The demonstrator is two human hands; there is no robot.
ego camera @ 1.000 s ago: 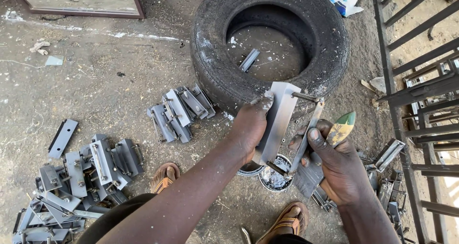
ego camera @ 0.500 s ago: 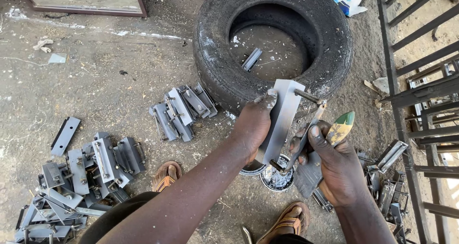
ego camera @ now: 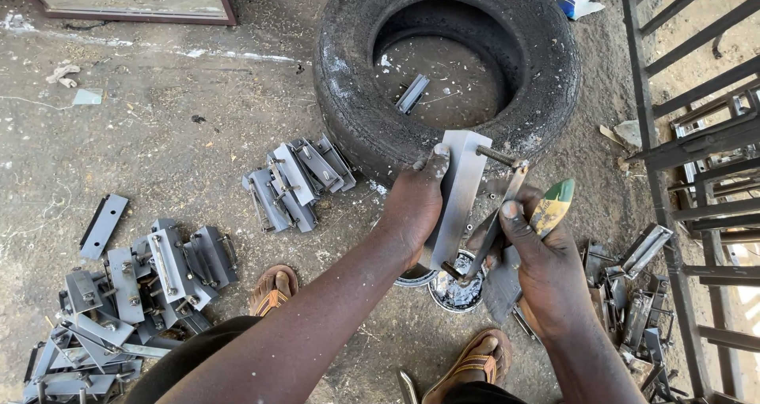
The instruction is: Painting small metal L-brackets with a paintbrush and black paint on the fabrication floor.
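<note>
My left hand (ego camera: pixel 413 206) grips a flat grey metal plate (ego camera: pixel 457 186) held upright, with a threaded bolt (ego camera: pixel 499 155) sticking out near its top. My right hand (ego camera: pixel 546 265) holds a brush with a green and yellow handle (ego camera: pixel 554 204) and presses a thin metal strip (ego camera: pixel 500 223) beside the plate. Just below the hands a small round tin (ego camera: pixel 455 292) of dark grease or paint stands on the ground.
A worn black tyre (ego camera: pixel 348 79) lies on the dirt behind the hands, a metal piece inside it. Grey metal brackets lie in piles at left (ego camera: pixel 138 281), centre (ego camera: pixel 293 184) and right (ego camera: pixel 633 293). A metal gate frame (ego camera: pixel 681 151) stands at right. My sandalled feet (ego camera: pixel 273 289) are below.
Both hands and the plate stay almost in place; the view has shifted slightly, and the right hand has edged a little closer to the plate.
</note>
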